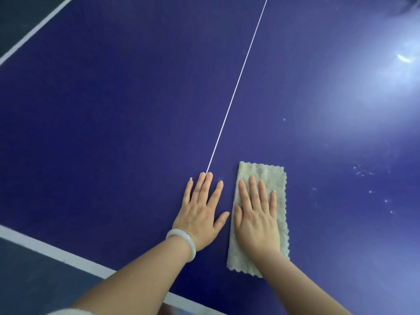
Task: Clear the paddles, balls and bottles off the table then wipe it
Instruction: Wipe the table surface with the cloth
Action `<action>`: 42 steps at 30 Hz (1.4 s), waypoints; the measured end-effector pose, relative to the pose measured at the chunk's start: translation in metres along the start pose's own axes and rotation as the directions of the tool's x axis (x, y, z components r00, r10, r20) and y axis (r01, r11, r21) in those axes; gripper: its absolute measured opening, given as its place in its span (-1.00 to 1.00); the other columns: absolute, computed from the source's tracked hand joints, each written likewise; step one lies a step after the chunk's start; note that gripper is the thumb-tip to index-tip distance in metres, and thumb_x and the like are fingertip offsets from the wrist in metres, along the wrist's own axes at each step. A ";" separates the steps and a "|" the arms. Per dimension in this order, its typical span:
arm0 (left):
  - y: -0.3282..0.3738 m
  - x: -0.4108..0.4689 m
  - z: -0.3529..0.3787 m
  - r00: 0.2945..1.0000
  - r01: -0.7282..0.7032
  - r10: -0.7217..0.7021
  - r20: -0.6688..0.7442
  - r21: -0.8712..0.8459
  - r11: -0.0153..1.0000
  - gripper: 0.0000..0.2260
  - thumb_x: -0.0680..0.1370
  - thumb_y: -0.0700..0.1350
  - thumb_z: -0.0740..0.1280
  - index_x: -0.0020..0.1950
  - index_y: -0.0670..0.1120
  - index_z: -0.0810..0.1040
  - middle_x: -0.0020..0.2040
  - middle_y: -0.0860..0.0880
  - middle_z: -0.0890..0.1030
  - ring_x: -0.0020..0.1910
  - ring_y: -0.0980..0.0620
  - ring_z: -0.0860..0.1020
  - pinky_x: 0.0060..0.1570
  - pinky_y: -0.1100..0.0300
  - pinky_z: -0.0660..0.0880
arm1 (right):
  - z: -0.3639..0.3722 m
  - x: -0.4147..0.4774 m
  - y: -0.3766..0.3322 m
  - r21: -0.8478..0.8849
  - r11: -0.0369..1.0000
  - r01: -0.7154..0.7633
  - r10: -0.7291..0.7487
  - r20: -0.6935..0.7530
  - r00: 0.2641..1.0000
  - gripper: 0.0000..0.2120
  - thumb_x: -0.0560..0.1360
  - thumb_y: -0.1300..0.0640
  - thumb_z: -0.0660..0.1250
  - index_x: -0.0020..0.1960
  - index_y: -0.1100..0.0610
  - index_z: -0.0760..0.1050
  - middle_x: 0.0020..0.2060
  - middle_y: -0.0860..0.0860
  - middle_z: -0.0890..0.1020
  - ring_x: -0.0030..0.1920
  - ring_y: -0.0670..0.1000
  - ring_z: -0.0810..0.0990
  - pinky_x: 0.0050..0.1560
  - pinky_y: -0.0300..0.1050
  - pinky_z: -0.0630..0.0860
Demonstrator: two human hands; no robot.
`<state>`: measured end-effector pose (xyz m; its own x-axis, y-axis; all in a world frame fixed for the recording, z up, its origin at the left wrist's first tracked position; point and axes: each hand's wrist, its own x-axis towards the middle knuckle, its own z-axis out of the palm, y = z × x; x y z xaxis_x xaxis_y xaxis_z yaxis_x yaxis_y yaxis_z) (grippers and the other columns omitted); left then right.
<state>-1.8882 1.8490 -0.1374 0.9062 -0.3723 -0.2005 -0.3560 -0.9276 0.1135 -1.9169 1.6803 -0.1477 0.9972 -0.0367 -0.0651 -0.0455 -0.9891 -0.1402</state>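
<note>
1. Plainly, I am at the wiping step. No paddle, ball or bottle shows on the blue table (113,110), so I judge the clearing done.
2. My right hand (256,219) lies flat on the pale cloth (270,176), fingers straight and close together, pressing it down. It grips nothing.
3. The cloth is folded into a long strip just right of the white centre line (238,80). Its far end reaches past my fingertips (251,179), and its near end lies under my wrist.
4. My left hand (200,219) rests open on bare table just beside the cloth, fingers spread, with the middle fingertip touching the line.
5. Next, I judge, comes a firm push to the right — pale specks (363,173) lie there, well apart from the cloth.
</note>
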 end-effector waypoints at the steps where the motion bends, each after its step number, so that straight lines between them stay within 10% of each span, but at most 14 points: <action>1: -0.001 0.000 -0.001 1.000 -0.014 0.014 -0.018 -0.030 0.999 -0.38 0.63 0.23 -0.09 0.62 -0.05 0.03 0.62 -0.16 -0.03 0.60 -0.10 -0.11 0.53 -0.18 0.04 | 0.000 -0.001 -0.001 -0.005 1.000 -0.009 0.009 -0.001 1.000 -0.43 0.64 -0.04 -0.09 0.62 0.03 -0.02 0.61 0.03 0.02 0.60 0.06 -0.11 0.55 0.19 -0.06; 5: -0.026 -0.006 -0.008 0.993 0.092 -0.099 -0.062 -0.107 0.990 -0.44 0.63 0.13 -0.08 0.59 -0.06 0.15 0.60 -0.12 0.10 0.59 -0.10 0.04 0.52 -0.19 0.10 | 0.003 -0.001 -0.025 0.006 0.998 -0.067 0.067 0.011 0.998 -0.43 0.64 -0.03 -0.09 0.62 0.05 -0.03 0.61 0.06 -0.01 0.60 0.08 -0.14 0.54 0.22 -0.08; 11: -0.067 -0.024 0.003 0.984 0.179 -0.179 -0.011 -0.008 0.984 -0.39 0.61 0.22 -0.21 0.62 0.01 -0.16 0.62 -0.09 -0.19 0.59 -0.08 -0.21 0.53 -0.13 -0.18 | -0.003 0.053 -0.051 0.040 0.989 0.140 -0.142 0.070 0.987 -0.47 0.66 -0.06 -0.16 0.62 -0.06 -0.09 0.61 -0.01 -0.07 0.60 0.05 -0.22 0.57 0.20 -0.13; 16: -0.064 -0.023 0.003 0.982 0.189 -0.189 -0.018 0.023 0.982 -0.41 0.63 0.18 -0.19 0.62 -0.04 -0.08 0.62 -0.14 -0.06 0.60 -0.15 -0.08 0.50 -0.17 -0.09 | -0.005 0.071 -0.053 0.115 0.947 -0.301 0.297 0.053 0.953 -0.45 0.67 -0.04 -0.15 0.62 -0.02 -0.18 0.61 0.01 -0.14 0.59 0.06 -0.22 0.56 0.19 -0.21; 22: -0.064 -0.023 0.000 0.984 0.181 -0.180 0.008 -0.040 0.983 -0.42 0.62 0.18 -0.19 0.60 -0.02 -0.14 0.61 -0.15 -0.03 0.59 -0.15 -0.08 0.51 -0.18 -0.09 | -0.002 -0.016 -0.046 0.033 0.973 0.230 -0.232 0.062 0.971 -0.45 0.66 -0.05 -0.04 0.62 -0.04 -0.05 0.61 -0.02 -0.02 0.60 0.04 -0.12 0.56 0.16 -0.10; 28: -0.063 -0.023 -0.012 0.981 0.178 -0.176 0.080 -0.014 0.984 -0.43 0.63 0.18 -0.24 0.53 0.01 -0.44 0.56 -0.11 -0.38 0.54 -0.14 -0.36 0.51 -0.17 -0.30 | -0.001 0.017 -0.025 0.104 0.854 -0.510 0.511 0.021 0.859 -0.44 0.66 -0.02 -0.13 0.62 -0.01 -0.20 0.61 0.03 -0.12 0.60 0.07 -0.21 0.55 0.21 -0.20; 35: -0.064 -0.024 -0.019 0.982 0.158 -0.152 0.111 -0.042 0.987 -0.41 0.60 0.19 -0.24 0.54 0.02 -0.39 0.57 -0.09 -0.36 0.55 -0.11 -0.37 0.52 -0.14 -0.29 | 0.006 -0.054 -0.078 0.051 0.997 0.064 -0.065 0.028 0.997 -0.47 0.66 -0.03 -0.06 0.62 0.00 0.03 0.61 -0.01 0.03 0.60 0.04 -0.10 0.55 0.18 -0.05; 42: -0.017 -0.018 -0.035 0.999 -0.003 0.009 0.050 -0.122 0.993 -0.43 0.67 0.14 -0.01 0.62 -0.04 -0.06 0.61 -0.10 -0.22 0.58 -0.09 -0.27 0.51 -0.05 -0.26 | -0.007 -0.036 0.026 0.064 0.862 -0.502 0.503 0.004 0.864 -0.40 0.58 -0.09 -0.27 0.62 -0.05 -0.15 0.61 -0.04 -0.10 0.60 0.01 -0.18 0.57 0.13 -0.20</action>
<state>-1.8903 1.8724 -0.1014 0.8903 -0.3819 -0.2480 -0.3282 -0.9157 0.2316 -1.9536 1.6547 -0.1421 0.8388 -0.5285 -0.1305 -0.5437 -0.8255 -0.1515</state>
